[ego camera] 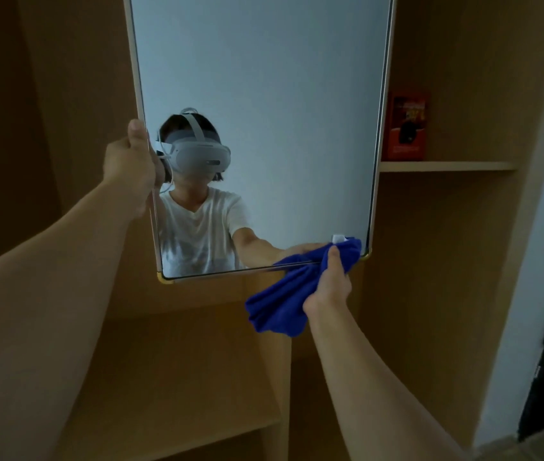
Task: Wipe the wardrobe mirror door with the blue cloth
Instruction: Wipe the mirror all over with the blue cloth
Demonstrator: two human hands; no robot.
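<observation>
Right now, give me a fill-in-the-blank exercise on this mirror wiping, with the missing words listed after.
1. The right hand grips a cloth coloured ____.
2. The left hand holds the mirror by its ____ edge.
3. The cloth touches the mirror at its bottom ____ corner.
4. The red box stands on a ____ to the right of the mirror.

Missing words: blue; left; right; shelf
</observation>
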